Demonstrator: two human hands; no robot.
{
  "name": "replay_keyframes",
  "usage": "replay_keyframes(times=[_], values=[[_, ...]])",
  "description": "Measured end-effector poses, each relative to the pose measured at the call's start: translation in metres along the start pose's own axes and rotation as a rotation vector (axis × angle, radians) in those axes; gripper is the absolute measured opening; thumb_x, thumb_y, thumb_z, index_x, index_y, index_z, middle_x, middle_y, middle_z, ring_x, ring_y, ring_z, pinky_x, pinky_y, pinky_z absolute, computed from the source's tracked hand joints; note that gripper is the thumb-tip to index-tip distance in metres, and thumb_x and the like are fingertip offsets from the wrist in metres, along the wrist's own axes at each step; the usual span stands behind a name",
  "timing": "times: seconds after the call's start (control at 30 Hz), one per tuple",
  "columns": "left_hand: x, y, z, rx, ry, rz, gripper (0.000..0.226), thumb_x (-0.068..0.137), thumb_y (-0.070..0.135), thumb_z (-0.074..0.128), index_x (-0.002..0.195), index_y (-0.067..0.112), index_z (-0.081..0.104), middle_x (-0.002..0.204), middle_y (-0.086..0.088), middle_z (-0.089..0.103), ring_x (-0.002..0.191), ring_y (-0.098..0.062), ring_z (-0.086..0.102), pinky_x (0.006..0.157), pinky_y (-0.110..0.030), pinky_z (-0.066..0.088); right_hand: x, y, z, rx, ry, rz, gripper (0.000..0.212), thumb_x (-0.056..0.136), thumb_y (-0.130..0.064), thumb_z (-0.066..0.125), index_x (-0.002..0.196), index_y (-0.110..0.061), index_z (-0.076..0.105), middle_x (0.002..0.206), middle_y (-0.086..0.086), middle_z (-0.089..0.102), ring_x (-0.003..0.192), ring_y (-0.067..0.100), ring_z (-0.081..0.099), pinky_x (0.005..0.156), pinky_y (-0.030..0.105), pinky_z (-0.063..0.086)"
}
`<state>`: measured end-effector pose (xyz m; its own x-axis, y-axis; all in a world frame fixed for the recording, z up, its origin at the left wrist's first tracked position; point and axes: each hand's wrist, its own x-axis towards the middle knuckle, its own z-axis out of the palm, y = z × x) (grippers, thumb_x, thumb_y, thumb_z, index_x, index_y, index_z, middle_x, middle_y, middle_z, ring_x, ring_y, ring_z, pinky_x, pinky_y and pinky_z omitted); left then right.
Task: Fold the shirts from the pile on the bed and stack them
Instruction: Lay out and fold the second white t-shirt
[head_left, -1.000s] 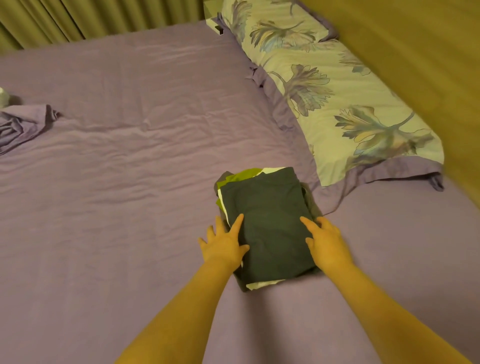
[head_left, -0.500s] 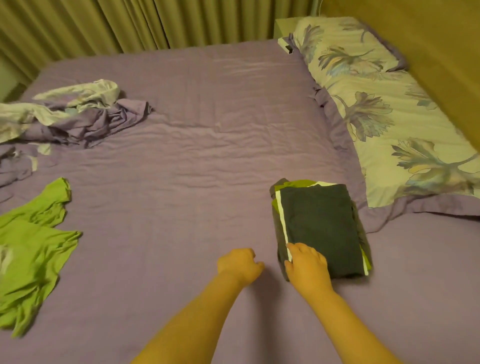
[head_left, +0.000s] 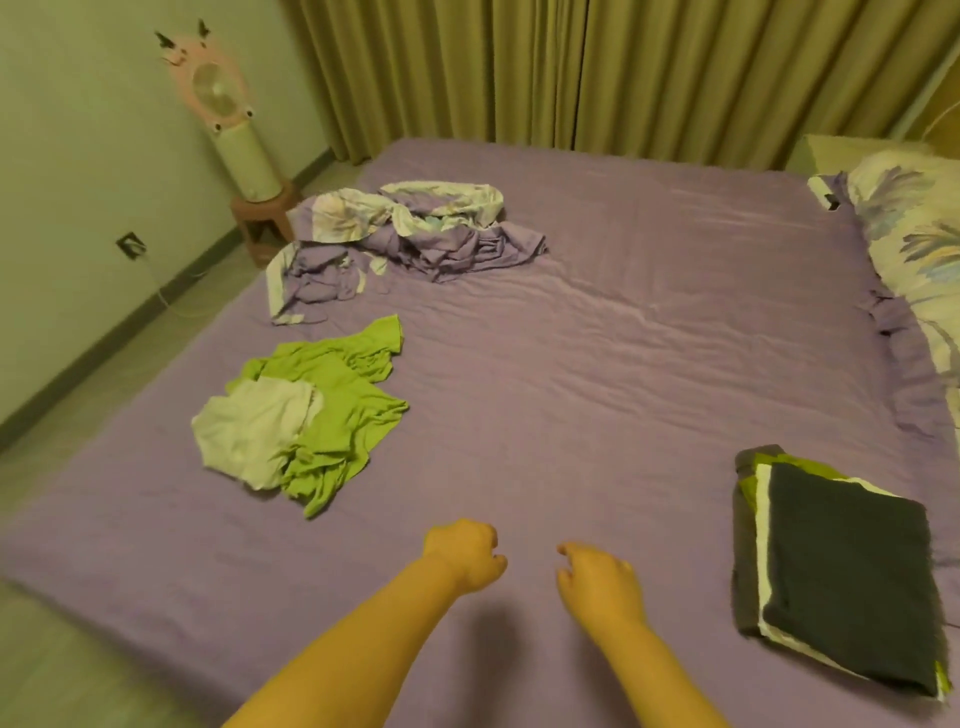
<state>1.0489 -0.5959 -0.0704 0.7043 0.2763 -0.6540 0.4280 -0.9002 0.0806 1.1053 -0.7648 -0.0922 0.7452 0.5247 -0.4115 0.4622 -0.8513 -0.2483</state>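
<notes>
A stack of folded shirts (head_left: 841, 571) lies at the right on the purple bed (head_left: 571, 374), a dark grey one on top with green and white edges showing beneath. At the left lies an unfolded pile: a bright green shirt (head_left: 343, 410) with a white shirt (head_left: 254, 431) on it. My left hand (head_left: 465, 558) hovers over the sheet near the front, fingers curled, holding nothing. My right hand (head_left: 597, 577) is beside it, fingers loosely bent and empty. Both hands are well left of the stack and right of the pile.
A crumpled purple and floral sheet (head_left: 405, 234) lies at the back left of the bed. A floral pillow (head_left: 914, 249) runs along the right. A pink fan (head_left: 228, 104) stands on a stool by the wall, with curtains (head_left: 571, 67) behind.
Both hands left the folded stack and moved left over bare sheet. The view swung left, bringing the green and white shirts and the crumpled sheet fully into sight.
</notes>
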Motion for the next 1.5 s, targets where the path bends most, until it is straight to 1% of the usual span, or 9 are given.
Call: replay_keyframes(times=[0.17,0.37,0.5,0.6,0.77,0.9,1.07,1.3,1.5], values=[[-0.028,-0.100,-0.010,-0.080,0.050,-0.024,0.043,0.094,0.042,0.044,0.129,0.019,0.053,0.131,-0.006,0.056,0.119,-0.028,0.053,0.094,-0.037,0.044,0.007,-0.093,0.002,-0.001,-0.013,-0.058,0.042,0.095,-0.031,0.040,0.137,-0.029,0.042,0.138,-0.006,0.051,0.125,0.015,0.049,0.102,0.027,0.038],[-0.046,-0.225,-0.016,-0.207,0.090,-0.054,0.041,0.093,0.040,0.045,0.128,0.022,0.054,0.126,-0.005,0.059,0.117,-0.027,0.054,0.092,-0.034,0.045,0.019,-0.210,0.013,0.028,-0.042,-0.079,0.044,0.095,-0.034,0.041,0.139,-0.028,0.040,0.134,-0.002,0.055,0.122,0.017,0.052,0.098,0.027,0.042],[-0.061,-0.291,-0.021,-0.290,0.130,-0.091,0.042,0.092,0.042,0.046,0.130,0.025,0.053,0.129,-0.003,0.058,0.118,-0.026,0.054,0.093,-0.034,0.044,0.020,-0.279,0.016,0.066,-0.064,-0.112,0.046,0.095,-0.033,0.042,0.140,-0.026,0.037,0.136,0.000,0.053,0.123,0.018,0.051,0.099,0.029,0.042],[-0.073,-0.326,-0.023,-0.361,0.189,-0.122,0.039,0.090,0.043,0.047,0.125,0.029,0.056,0.126,0.000,0.060,0.115,-0.023,0.056,0.090,-0.032,0.045,0.018,-0.320,0.015,0.064,-0.072,-0.162,0.047,0.095,-0.033,0.044,0.140,-0.026,0.038,0.136,0.001,0.053,0.123,0.019,0.051,0.098,0.029,0.042],[-0.092,-0.355,-0.020,-0.456,0.243,-0.167,0.038,0.091,0.044,0.048,0.126,0.029,0.056,0.126,0.005,0.060,0.115,-0.019,0.056,0.090,-0.031,0.045,0.013,-0.354,0.011,0.045,-0.101,-0.244,0.047,0.095,-0.031,0.045,0.140,-0.023,0.038,0.135,0.004,0.053,0.122,0.023,0.051,0.098,0.032,0.043],[-0.108,-0.355,-0.012,-0.468,0.227,-0.204,0.041,0.092,0.044,0.047,0.128,0.027,0.055,0.130,0.000,0.058,0.117,-0.021,0.055,0.095,-0.032,0.047,0.011,-0.358,0.009,0.057,-0.103,-0.285,0.046,0.094,-0.032,0.046,0.139,-0.024,0.039,0.131,0.006,0.055,0.119,0.023,0.053,0.096,0.035,0.045],[-0.116,-0.355,-0.006,-0.431,0.223,-0.256,0.041,0.092,0.044,0.046,0.129,0.027,0.055,0.130,0.001,0.058,0.118,-0.021,0.055,0.095,-0.031,0.045,0.019,-0.355,0.019,0.082,-0.146,-0.326,0.046,0.093,-0.033,0.045,0.138,-0.025,0.038,0.130,0.004,0.056,0.118,0.022,0.053,0.093,0.032,0.045],[-0.084,-0.382,-0.023,-0.407,0.231,-0.232,0.038,0.092,0.040,0.045,0.126,0.027,0.056,0.129,0.002,0.059,0.116,-0.020,0.056,0.091,-0.030,0.045,0.053,-0.365,0.027,0.079,-0.163,-0.251,0.043,0.093,-0.029,0.044,0.135,-0.023,0.041,0.128,0.003,0.057,0.116,0.023,0.054,0.090,0.028,0.045],[-0.016,-0.415,-0.049,-0.502,0.271,-0.176,0.029,0.094,0.032,0.042,0.105,0.019,0.064,0.109,-0.002,0.067,0.099,-0.026,0.061,0.078,-0.031,0.048,0.110,-0.403,0.040,0.217,-0.190,-0.125,0.048,0.095,-0.037,0.046,0.140,-0.020,0.037,0.134,0.004,0.052,0.122,0.021,0.050,0.091,0.028,0.042]])
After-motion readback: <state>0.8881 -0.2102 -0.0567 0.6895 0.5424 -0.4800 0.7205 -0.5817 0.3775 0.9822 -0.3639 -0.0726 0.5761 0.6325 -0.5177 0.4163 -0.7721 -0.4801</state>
